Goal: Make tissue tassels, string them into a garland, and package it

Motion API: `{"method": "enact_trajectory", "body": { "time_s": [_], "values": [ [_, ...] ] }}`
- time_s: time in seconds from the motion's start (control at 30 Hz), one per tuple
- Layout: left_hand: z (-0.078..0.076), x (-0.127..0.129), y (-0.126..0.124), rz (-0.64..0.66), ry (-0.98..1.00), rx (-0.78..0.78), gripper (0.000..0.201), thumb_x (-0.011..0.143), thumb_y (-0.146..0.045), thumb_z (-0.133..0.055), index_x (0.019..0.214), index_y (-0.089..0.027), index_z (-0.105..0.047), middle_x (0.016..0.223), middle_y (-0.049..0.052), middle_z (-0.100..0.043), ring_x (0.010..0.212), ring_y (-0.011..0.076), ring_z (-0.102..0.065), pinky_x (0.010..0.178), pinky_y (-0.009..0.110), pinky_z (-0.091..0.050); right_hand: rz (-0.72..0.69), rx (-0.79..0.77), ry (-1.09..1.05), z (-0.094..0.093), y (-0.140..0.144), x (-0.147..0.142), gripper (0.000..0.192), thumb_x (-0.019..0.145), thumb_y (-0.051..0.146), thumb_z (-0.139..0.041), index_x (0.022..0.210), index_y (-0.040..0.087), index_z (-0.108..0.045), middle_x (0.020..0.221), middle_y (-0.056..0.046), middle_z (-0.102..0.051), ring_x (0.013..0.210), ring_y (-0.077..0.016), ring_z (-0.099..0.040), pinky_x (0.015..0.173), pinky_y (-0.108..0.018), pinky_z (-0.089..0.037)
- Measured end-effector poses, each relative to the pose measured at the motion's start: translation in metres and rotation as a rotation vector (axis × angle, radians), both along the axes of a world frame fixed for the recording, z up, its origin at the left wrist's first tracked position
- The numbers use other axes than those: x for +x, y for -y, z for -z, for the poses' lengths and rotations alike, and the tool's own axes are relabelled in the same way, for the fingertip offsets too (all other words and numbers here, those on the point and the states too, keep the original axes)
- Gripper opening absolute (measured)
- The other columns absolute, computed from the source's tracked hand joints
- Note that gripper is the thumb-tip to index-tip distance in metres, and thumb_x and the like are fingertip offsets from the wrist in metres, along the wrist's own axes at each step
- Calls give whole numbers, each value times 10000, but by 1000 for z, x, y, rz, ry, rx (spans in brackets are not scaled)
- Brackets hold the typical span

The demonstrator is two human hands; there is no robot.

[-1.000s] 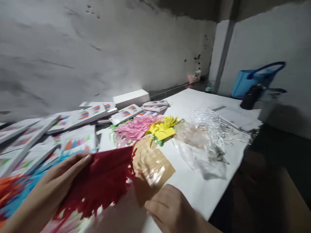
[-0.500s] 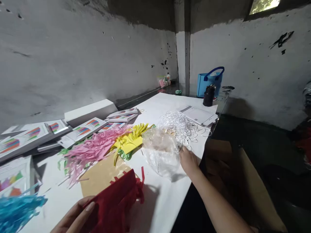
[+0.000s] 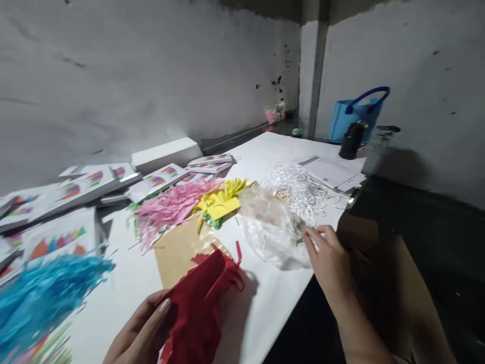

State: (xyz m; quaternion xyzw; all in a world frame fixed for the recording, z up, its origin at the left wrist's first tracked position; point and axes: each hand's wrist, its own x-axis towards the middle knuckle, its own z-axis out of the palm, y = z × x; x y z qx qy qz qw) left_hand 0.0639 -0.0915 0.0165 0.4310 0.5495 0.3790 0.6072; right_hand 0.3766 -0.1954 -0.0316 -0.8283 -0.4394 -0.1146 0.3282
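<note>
My left hand (image 3: pixel 142 333) grips a folded piece of red fringed paper (image 3: pixel 200 303) low at the front of the white-covered table (image 3: pixel 261 313). My right hand (image 3: pixel 328 258) reaches to the table's right edge, fingertips pinched at the rim of a clear plastic bag (image 3: pixel 271 227), just below a heap of clear thin loops (image 3: pixel 295 184). A brown paper sheet (image 3: pixel 180 247) lies under the red paper.
Pink fringed paper (image 3: pixel 168 207), yellow fringed paper (image 3: pixel 220 202) and blue fringed paper (image 3: pixel 41 293) lie on the table. White packs with coloured prints (image 3: pixel 87 184) and a white box (image 3: pixel 166 154) sit at the left back. Papers (image 3: pixel 331 174), a dark bottle (image 3: pixel 350 141) and a blue bag (image 3: pixel 354 116) stand far right.
My right hand left the brown sheet near the front and reached right to the clear bag. The red paper went from spread flat to gathered in my left hand. The view swung right.
</note>
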Motion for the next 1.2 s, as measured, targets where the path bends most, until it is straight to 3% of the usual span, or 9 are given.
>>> {"method": "enact_trajectory", "body": {
  "time_s": [0.07, 0.13, 0.2, 0.33, 0.53, 0.8, 0.87, 1.0, 1.2],
  "values": [
    [-2, 5, 15, -16, 27, 50, 550, 587, -478, -909, 984, -193, -657, 762, 6, -672, 655, 165, -611, 535, 207, -529, -199, 386, 96, -14, 14, -43, 133, 970, 188, -601, 1034, 196, -717, 875, -48, -660, 789, -164, -657, 723, -276, -507],
    [-1, 9, 27, 3, 48, 88, 492, 683, -506, -853, 997, -192, -642, 764, -1, -650, 630, 133, -579, 529, 188, -496, -516, 567, 117, -27, 19, -90, 175, 935, 108, -628, 1077, 180, -701, 783, -21, -643, 722, -143, -628, 693, -268, -508],
    [4, 9, 35, 51, 88, 110, 441, 749, -496, -815, 1018, -200, -629, 819, 0, -651, 658, 120, -576, 579, 193, -504, -739, 578, 149, -36, 13, -132, 152, 928, 125, -644, 1073, 124, -691, 801, -51, -677, 759, -181, -645, 760, -346, -527],
    [10, -6, 47, 93, 196, 174, 356, 821, -477, -767, 1005, -210, -620, 891, 5, -652, 785, 136, -616, 741, 237, -539, -825, 420, 177, -39, -12, -183, 129, 925, 93, -625, 1031, 71, -695, 817, -102, -695, 794, -234, -651, 800, -435, -507],
    [19, -41, 66, 109, 228, 222, 297, 886, -427, -713, 1061, -201, -633, 934, 37, -676, 798, 155, -649, 763, 270, -547, -957, 420, -190, -26, -22, -199, 126, 921, 77, -615, 913, 167, -702, 786, -37, -658, 741, -177, -600, 756, -373, -489],
    [25, -62, 66, 81, 220, 265, 252, 899, -416, -694, 945, -168, -686, 877, 35, -668, 775, 139, -598, 725, 239, -502, -1130, 55, -769, -27, -35, -203, 113, 887, 181, -701, 789, 235, -690, 778, 22, -671, 715, -136, -650, 627, -225, -527],
    [26, -63, 65, 62, 219, 251, 273, 886, -431, -704, 913, -160, -685, 832, 25, -656, 741, 132, -576, 701, 234, -484, -1112, 99, -655, -27, -37, -202, 90, 911, 158, -667, 897, 241, -701, 848, 9, -697, 771, -141, -669, 689, -233, -547],
    [27, -59, 63, 22, 222, 223, 286, 867, -441, -716, 866, -158, -674, 806, 20, -653, 743, 139, -572, 696, 237, -473, -1146, 335, -124, -27, -32, -203, 253, 919, 38, -557, 1074, 193, -683, 992, -83, -686, 904, -196, -654, 799, -334, -552],
    [28, -55, 64, -20, 195, 242, 250, 869, -418, -712, 873, -171, -671, 838, 27, -662, 777, 159, -593, 732, 260, -493, -1077, 279, 148, -30, -24, -213, 178, 899, 67, -599, 1058, 98, -673, 1006, -155, -679, 936, -270, -630, 906, -512, -503]
  ]
}}
